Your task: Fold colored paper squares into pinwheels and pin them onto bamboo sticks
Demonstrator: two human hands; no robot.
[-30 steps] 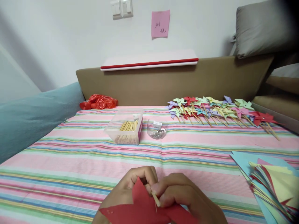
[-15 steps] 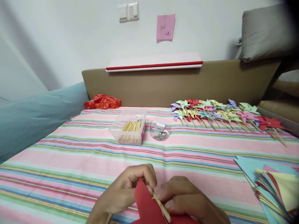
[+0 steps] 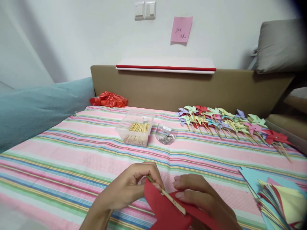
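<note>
Low in the head view, a red paper pinwheel (image 3: 165,207) is held with a thin wooden stick (image 3: 174,201) lying across it. My left hand (image 3: 129,183) is closed, pinching the stick and the paper edge between thumb and fingers. The stick's far end pokes out past these fingers, and its pale near end lies over the red paper. My right hand (image 3: 203,198) is at the pinwheel's right side, its fingertips resting on a red blade and apart from the stick. Its thumb is hidden beneath the paper.
Beyond my hands stand a clear plastic box (image 3: 135,134) of wooden sticks and a round clear dish (image 3: 166,135) with small metal pieces. Several finished pinwheels (image 3: 225,123) lie at the back right. Coloured paper sheets (image 3: 283,198) are stacked at the right. A red plastic bag (image 3: 109,99) lies back left.
My right fingers have come off the stick and rest on the red blade, uncovering more of the stick. My left hand keeps its pinch. The view has shifted and tilted slightly.
</note>
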